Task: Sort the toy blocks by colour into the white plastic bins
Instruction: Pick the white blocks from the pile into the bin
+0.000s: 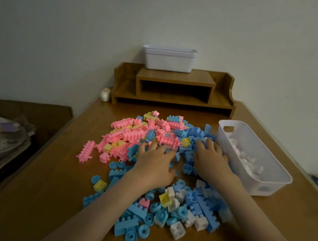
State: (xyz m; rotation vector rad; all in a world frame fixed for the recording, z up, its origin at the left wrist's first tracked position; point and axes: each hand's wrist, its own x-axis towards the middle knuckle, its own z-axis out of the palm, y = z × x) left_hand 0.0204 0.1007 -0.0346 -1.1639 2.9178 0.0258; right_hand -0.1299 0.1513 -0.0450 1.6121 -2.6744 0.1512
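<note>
White bin (267, 188) hugs right table edge; both hands' fingers (151, 147) spread on blocks (131, 135).

Both arms reach forward, left hand (155, 160) and right hand (210, 160) palm-down, fingers spread

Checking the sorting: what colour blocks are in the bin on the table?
White blocks, seen in the head view.

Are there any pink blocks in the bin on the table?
No, the bin beside the right hand holds only white blocks.
</note>
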